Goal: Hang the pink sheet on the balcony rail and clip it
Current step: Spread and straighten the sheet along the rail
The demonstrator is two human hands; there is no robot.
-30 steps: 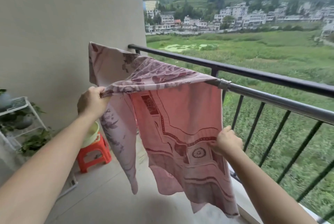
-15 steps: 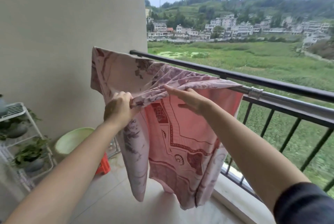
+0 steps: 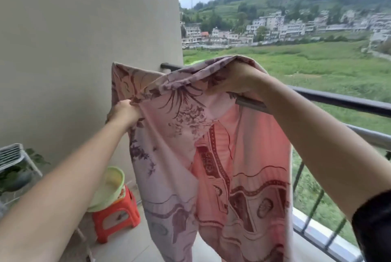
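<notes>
Gripping a bunched edge of the pink cloth sheet (image 3: 243, 156), printed with dark red flowers and borders, in the left hand (image 3: 124, 111), fingers curled tight round the gather. Holding up a top fold of the same sheet with the right hand (image 3: 239, 79), fingers tucked out of sight inside the fold, thumb against the cloth underneath. Stretched from hand to hand, hanging in long folds below both. Just under the right hand: a round silver metal bar (image 3: 251, 104), partly covered by the cloth; past that wrist, the black metal balcony rail (image 3: 338, 101). Cannot tell whether resting on the bar. Below the left forearm: pale green plastic basin (image 3: 121, 177) on a red plastic stool (image 3: 116, 217). Farther left of that arm: white wire plant rack (image 3: 12, 151).
</notes>
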